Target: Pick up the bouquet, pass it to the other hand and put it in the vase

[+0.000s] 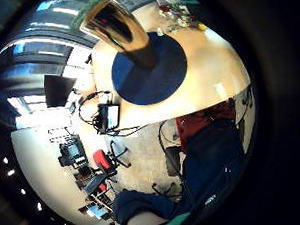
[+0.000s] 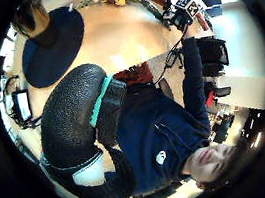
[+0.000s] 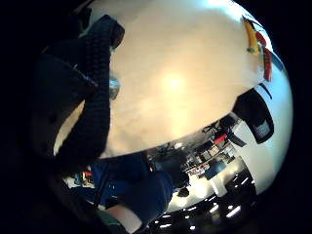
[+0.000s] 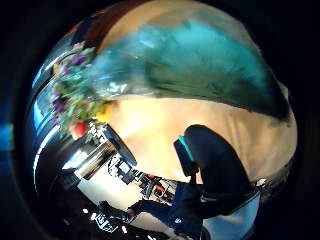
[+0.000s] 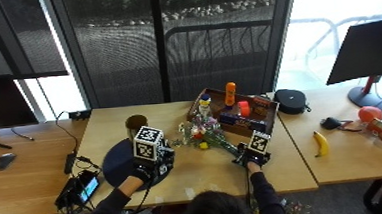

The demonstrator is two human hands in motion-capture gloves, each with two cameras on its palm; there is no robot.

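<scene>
Bouquet [image 5: 202, 135] lies on the wooden surface [image 5: 202, 179], flower heads toward the vase [image 5: 136, 123], stems and wrap running to the right hand [image 5: 250, 157]; that hand is at the stem end, the wrap filling its thumb-side palm view, but whether its grip has closed on the stems I cannot tell. Vase stands upright on a dark round mat [image 5: 116, 162]. Left hand [image 5: 152, 164] hovers over the mat's edge beside the flowers, fingers curled around nothing.
</scene>
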